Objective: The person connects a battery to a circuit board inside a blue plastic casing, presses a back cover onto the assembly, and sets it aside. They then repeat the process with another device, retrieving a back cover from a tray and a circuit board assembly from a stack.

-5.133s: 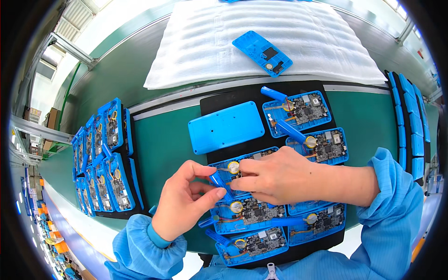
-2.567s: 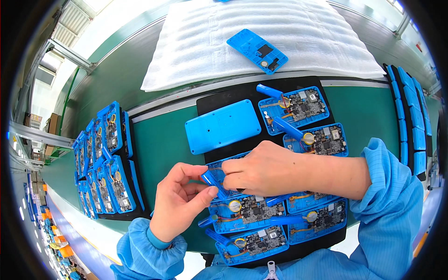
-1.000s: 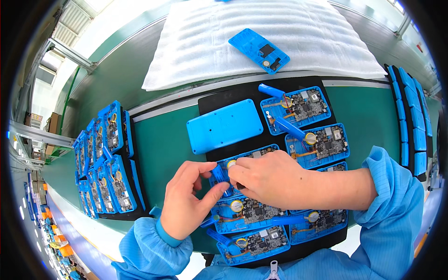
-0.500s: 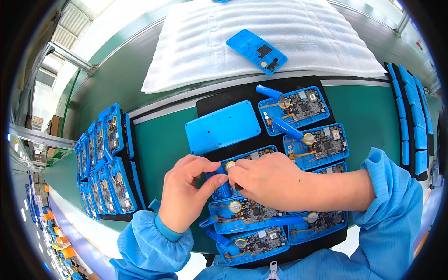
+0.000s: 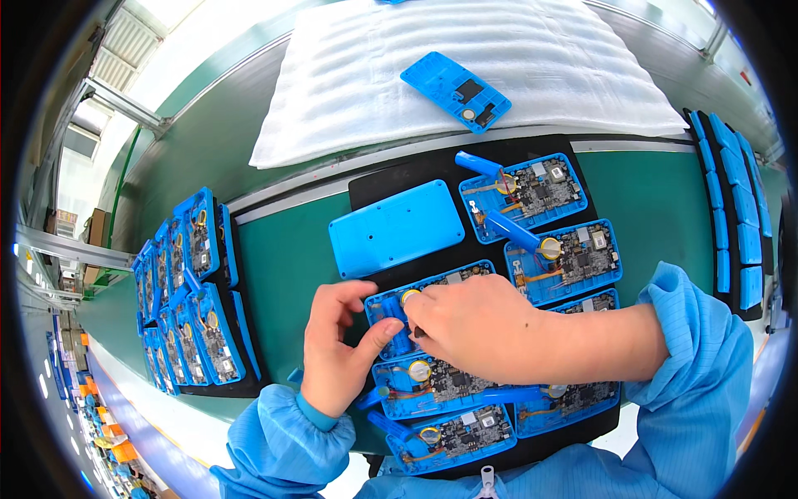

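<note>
A blue plastic housing (image 5: 467,270) with a circuit board lies in front of me, partly under my hands. Inside its left end sits a blue cylindrical battery (image 5: 394,311), and a yellow-rimmed coin cell (image 5: 409,296) is beside it. My left hand (image 5: 337,345) is open at the housing's left edge, thumb and index finger apart, the thumb tip close to the battery. My right hand (image 5: 470,320) reaches across the board with fingers curled together by the coin cell. Something small and dark shows under those fingers, mostly hidden.
Several similar open housings (image 5: 565,258) lie on a black mat (image 5: 391,176), some with batteries sticking out. A closed blue cover (image 5: 397,226) lies behind my hands. More units (image 5: 199,333) are stacked left, blue cases (image 5: 748,241) right. White foam (image 5: 349,91) holds one cover (image 5: 453,87).
My left hand has drawn back from the battery, its index finger lifting away from the thumb. The battery now shows inside the housing. My right hand has barely moved.
</note>
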`<state>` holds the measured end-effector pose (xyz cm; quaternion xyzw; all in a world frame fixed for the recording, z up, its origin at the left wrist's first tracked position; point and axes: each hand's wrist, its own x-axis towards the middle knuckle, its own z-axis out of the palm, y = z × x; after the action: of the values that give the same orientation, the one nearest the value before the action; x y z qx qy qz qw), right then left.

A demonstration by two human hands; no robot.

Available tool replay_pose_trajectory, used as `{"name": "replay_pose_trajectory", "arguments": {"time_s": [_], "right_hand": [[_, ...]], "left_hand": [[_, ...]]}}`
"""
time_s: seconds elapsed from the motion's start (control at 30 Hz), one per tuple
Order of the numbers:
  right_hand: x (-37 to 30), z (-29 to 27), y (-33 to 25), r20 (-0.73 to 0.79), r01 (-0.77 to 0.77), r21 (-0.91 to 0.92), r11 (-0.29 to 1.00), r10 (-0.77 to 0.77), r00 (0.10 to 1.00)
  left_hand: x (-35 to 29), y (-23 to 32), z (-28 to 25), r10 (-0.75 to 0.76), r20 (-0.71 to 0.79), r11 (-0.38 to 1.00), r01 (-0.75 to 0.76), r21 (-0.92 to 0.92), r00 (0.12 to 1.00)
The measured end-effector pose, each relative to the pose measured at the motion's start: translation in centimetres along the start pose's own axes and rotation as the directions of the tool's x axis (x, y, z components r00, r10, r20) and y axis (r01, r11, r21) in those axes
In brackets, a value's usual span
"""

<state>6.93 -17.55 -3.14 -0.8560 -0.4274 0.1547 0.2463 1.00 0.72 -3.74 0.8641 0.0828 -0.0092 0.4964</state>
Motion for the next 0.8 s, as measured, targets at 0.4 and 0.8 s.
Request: {"name": "replay_pose_trajectory", "arguments": {"time_s": [0.4,0.8], "right_hand": [[0.1,-0.9,-0.4,-0.001,-0.093,0.17,0.981,0.094,0.996],[0.2,-0.4,-0.7,-0.053,-0.036,0.063,0.997,0.04,0.998]], "left_hand": [[0.5,-1.0,-1.2,0.136,0.142,0.99,-0.14,0.019,0.98],[-2.9,1.3,-2.2,0.493,0.319,0.424,-0.544,0.724,0.809]]}}
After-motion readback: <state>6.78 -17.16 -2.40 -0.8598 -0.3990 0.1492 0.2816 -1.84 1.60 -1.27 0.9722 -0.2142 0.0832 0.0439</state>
